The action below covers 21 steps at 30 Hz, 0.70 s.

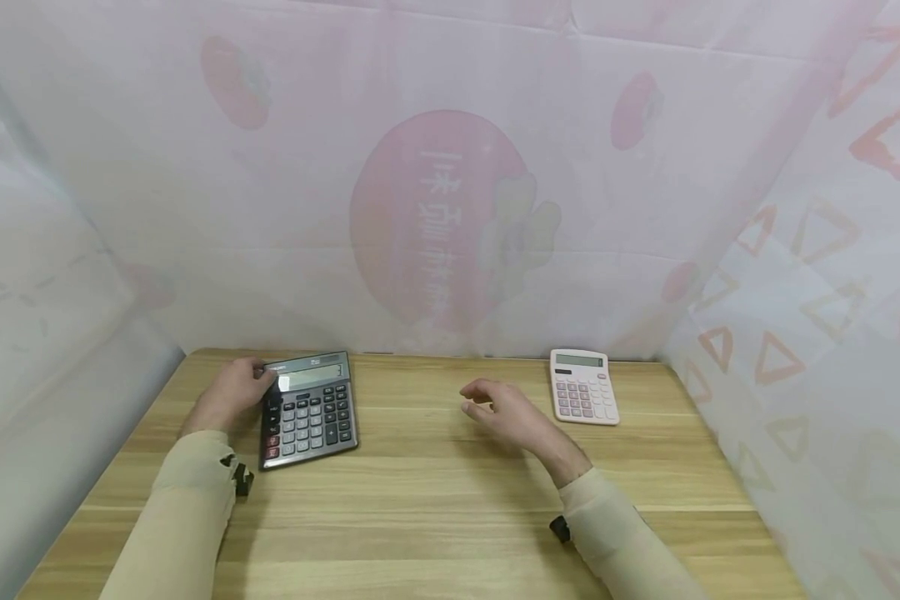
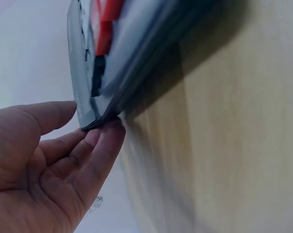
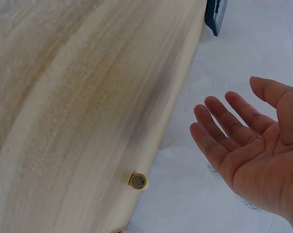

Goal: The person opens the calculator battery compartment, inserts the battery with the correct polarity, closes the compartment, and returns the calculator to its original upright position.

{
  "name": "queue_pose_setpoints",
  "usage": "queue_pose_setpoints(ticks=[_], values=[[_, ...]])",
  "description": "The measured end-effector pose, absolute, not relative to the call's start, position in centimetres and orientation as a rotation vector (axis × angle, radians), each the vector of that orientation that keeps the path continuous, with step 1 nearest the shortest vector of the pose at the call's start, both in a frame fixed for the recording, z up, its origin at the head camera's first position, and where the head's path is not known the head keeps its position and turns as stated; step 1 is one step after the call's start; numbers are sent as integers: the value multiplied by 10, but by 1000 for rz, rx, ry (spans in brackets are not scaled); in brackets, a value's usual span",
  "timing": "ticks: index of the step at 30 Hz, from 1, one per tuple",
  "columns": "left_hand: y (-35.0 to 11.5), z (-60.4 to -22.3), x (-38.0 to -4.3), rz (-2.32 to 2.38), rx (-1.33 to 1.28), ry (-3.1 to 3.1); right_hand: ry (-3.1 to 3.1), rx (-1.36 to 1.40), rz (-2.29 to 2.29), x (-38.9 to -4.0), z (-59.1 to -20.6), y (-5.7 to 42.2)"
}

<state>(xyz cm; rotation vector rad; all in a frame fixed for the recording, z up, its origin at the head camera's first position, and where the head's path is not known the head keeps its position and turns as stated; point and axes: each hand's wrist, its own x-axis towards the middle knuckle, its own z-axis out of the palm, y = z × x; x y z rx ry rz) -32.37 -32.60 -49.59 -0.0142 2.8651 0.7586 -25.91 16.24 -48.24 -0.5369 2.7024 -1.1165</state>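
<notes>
A large grey desk calculator lies at the left of the table, with dark, light and red keys and a display along its far end. My left hand pinches its far left corner. In the left wrist view the thumb of that hand is at the calculator's upper edge and the fingertips are under the corner. My right hand hovers over the middle of the table, fingers loosely bent, holding nothing. In the right wrist view this hand shows its palm, fingers spread.
A smaller pale pink calculator lies at the back right, beyond my right hand. The wooden table meets a printed cloth wall at its far edge. A small round brass-coloured piece shows near the table edge in the right wrist view.
</notes>
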Motion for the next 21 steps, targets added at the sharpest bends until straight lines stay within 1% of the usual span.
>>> queue_pose_setpoints(ticks=[9, 17, 21], values=[[-330, -503, -327, 927, -98, 2820, 2702, -535, -1114, -259, -483, 162], [-336, -505, -323, 1115, -47, 2800, 2688, -557, -1119, -259, -482, 163], [-338, -503, -321, 1243, -84, 2726, 2685, -561, -1117, -259, -482, 163]])
